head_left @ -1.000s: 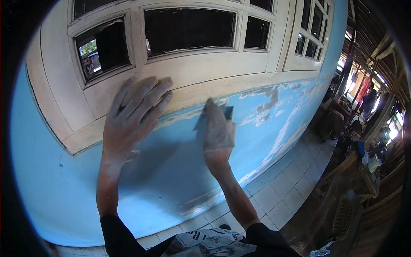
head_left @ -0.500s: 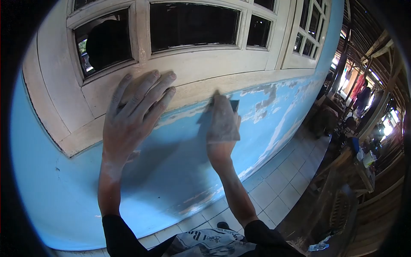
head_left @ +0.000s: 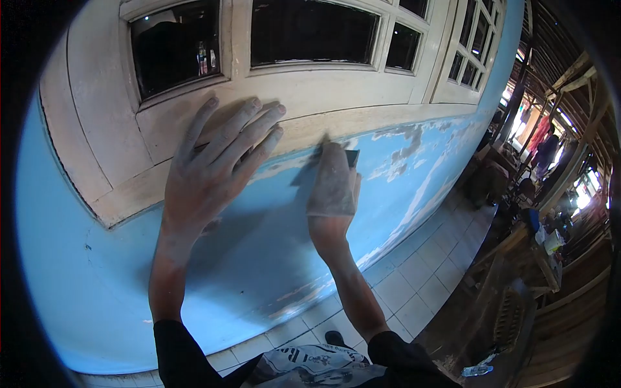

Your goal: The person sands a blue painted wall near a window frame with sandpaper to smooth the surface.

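My left hand (head_left: 217, 152) lies with its fingers spread against the cream window frame (head_left: 310, 132), above the blue wall (head_left: 259, 213). To its right, my right hand (head_left: 334, 184) is closed round a grey sheet, perhaps sandpaper (head_left: 332, 194), which covers much of the hand. A dark corner of a flat piece (head_left: 352, 158) shows beside the fingers. The sheet is at the wall just under the frame's lower edge. Pale dust coats both hands. Around them the blue paint has whitish and grey bare patches (head_left: 407, 145).
Dark window panes (head_left: 314, 32) are above my hands. Pale floor tiles (head_left: 417, 271) run along the wall's foot. On the right are wooden beams, a wooden bench (head_left: 504, 249), a white container (head_left: 554, 242) and a plastic bottle (head_left: 477, 370) on the ground.
The view has shifted slightly, and my left hand appears a little further right and higher. My right hand stays near the same spot below the frame, still holding the sheet.
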The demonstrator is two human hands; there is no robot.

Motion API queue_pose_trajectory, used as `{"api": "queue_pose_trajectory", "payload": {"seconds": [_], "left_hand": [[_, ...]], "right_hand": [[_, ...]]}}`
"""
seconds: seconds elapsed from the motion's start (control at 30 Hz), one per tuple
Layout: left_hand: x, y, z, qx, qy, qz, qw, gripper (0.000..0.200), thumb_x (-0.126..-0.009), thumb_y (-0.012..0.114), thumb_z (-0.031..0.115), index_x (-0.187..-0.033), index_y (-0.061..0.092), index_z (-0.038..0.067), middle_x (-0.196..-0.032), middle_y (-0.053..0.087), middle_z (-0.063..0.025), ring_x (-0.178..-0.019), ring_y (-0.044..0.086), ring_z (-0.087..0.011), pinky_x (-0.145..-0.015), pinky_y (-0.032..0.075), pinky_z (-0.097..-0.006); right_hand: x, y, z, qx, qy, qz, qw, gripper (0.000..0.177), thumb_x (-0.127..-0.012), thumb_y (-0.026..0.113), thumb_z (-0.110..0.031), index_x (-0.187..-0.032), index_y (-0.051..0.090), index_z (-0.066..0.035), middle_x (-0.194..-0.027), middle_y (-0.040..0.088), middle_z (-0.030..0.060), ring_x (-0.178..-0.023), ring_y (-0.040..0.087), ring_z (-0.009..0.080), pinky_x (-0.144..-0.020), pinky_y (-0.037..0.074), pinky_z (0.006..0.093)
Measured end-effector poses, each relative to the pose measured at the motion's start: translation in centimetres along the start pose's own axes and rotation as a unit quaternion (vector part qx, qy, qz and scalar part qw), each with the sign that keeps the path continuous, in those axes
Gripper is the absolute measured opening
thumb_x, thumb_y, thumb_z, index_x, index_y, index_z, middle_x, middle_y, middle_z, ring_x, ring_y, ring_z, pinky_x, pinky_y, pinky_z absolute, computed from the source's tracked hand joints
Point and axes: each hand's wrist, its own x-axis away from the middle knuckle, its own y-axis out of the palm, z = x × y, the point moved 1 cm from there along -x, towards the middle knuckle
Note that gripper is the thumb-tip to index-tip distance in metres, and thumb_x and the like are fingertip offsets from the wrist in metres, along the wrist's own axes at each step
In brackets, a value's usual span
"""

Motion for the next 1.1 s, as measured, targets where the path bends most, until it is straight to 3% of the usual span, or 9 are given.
{"api": "queue_pose_trajectory", "payload": {"seconds": [0.17, 0.23, 0.33, 0.63, 0.7, 0.77, 0.9, 1.0, 1.1], "left_hand": [[0.0, -0.1, 0.1, -0.012, 0.002, 0.015, 1.0, 0.03, -0.08, 0.059, 0.029, -0.109, 0.064, 0.026, -0.134, 0.052, 0.0123, -0.127, 0.044, -0.0081, -0.116, 0.029, -0.0412], [0.1, 0.2, 0.0, 0.022, -0.002, 0.019, 1.0, 0.033, -0.08, 0.062, 0.022, -0.114, 0.062, 0.026, -0.132, 0.053, 0.0129, -0.127, 0.044, -0.0096, -0.116, 0.029, -0.0431], [0.0, -0.2, 0.1, 0.028, 0.0, 0.025, 0.999, 0.032, -0.08, 0.062, 0.022, -0.112, 0.063, 0.026, -0.131, 0.054, 0.0131, -0.125, 0.046, -0.0093, -0.116, 0.029, -0.0425], [0.0, 0.0, 0.1, 0.039, -0.002, 0.046, 0.998, 0.032, -0.076, 0.065, 0.022, -0.108, 0.065, 0.025, -0.127, 0.056, 0.0123, -0.121, 0.048, -0.0086, -0.116, 0.028, -0.0414], [0.0, 0.0, 0.0, 0.044, -0.002, 0.046, 0.998, 0.033, -0.076, 0.065, 0.021, -0.108, 0.065, 0.025, -0.127, 0.056, 0.0121, -0.121, 0.048, -0.0087, -0.116, 0.028, -0.0414], [-0.1, 0.0, 0.0, 0.047, -0.001, 0.053, 0.998, 0.034, -0.075, 0.065, 0.021, -0.109, 0.065, 0.025, -0.126, 0.057, 0.0119, -0.121, 0.048, -0.0088, -0.116, 0.028, -0.0414], [0.0, -0.1, -0.1, 0.051, 0.004, 0.053, 0.997, 0.034, -0.075, 0.065, 0.02, -0.109, 0.065, 0.024, -0.126, 0.057, 0.0112, -0.121, 0.048, -0.0096, -0.116, 0.029, -0.042], [0.0, -0.1, -0.2, 0.058, 0.006, 0.055, 0.997, 0.035, -0.075, 0.064, 0.02, -0.11, 0.065, 0.023, -0.126, 0.057, 0.0109, -0.122, 0.048, -0.0099, -0.115, 0.029, -0.0429], [0.1, -0.2, -0.3, 0.057, 0.014, 0.047, 0.997, 0.036, -0.076, 0.063, 0.02, -0.112, 0.065, 0.022, -0.129, 0.055, 0.0095, -0.123, 0.047, -0.0102, -0.114, 0.029, -0.0442]], "right_hand": [[-0.9, 0.0, -0.4, -0.05, 0.13, -0.123, 0.983, 0.039, -0.086, 0.055, -0.006, -0.125, 0.054, -0.004, -0.099, 0.06, 0.0102, -0.073, 0.05, 0.0268, -0.072, 0.043, 0.0372], [-0.7, -0.1, -1.1, -0.011, 0.06, -0.031, 0.998, 0.035, -0.089, 0.053, -0.01, -0.123, 0.054, -0.008, -0.095, 0.06, 0.0112, -0.074, 0.05, 0.0292, -0.074, 0.042, 0.0395], [-0.4, 0.2, -0.6, -0.097, 0.109, -0.101, 0.984, 0.034, -0.089, 0.053, -0.01, -0.123, 0.053, -0.009, -0.091, 0.057, 0.0112, -0.076, 0.048, 0.0293, -0.076, 0.04, 0.0415], [-1.2, 0.0, -1.4, -0.022, 0.09, -0.082, 0.992, 0.032, -0.091, 0.048, -0.009, -0.122, 0.053, -0.008, -0.095, 0.06, 0.0159, -0.078, 0.054, 0.0339, -0.071, 0.043, 0.042], [-0.8, 0.4, -1.1, 0.001, 0.039, 0.039, 0.998, 0.033, -0.091, 0.047, -0.007, -0.124, 0.053, -0.007, -0.103, 0.062, 0.0148, -0.083, 0.058, 0.0343, -0.074, 0.045, 0.0408], [-0.6, -0.1, -1.7, 0.019, 0.069, -0.058, 0.996, 0.034, -0.09, 0.047, -0.005, -0.124, 0.052, -0.005, -0.11, 0.062, 0.0133, -0.088, 0.056, 0.0336, -0.079, 0.044, 0.0385], [-0.4, 0.1, -0.9, 0.06, -0.062, 0.046, 0.995, 0.036, -0.09, 0.046, -0.006, -0.126, 0.05, -0.006, -0.1, 0.061, 0.013, -0.088, 0.055, 0.0331, -0.08, 0.042, 0.0418], [-0.2, -0.8, -3.4, 0.039, 0.166, -0.138, 0.976, 0.038, -0.089, 0.05, -0.008, -0.127, 0.05, -0.009, -0.105, 0.06, 0.0122, -0.087, 0.055, 0.031, -0.079, 0.042, 0.0413], [-1.4, 0.1, -0.7, 0.048, -0.018, 0.038, 0.998, 0.038, -0.09, 0.053, -0.015, -0.128, 0.05, -0.014, -0.101, 0.06, 0.0155, -0.087, 0.055, 0.0323, -0.079, 0.042, 0.0433]]}}
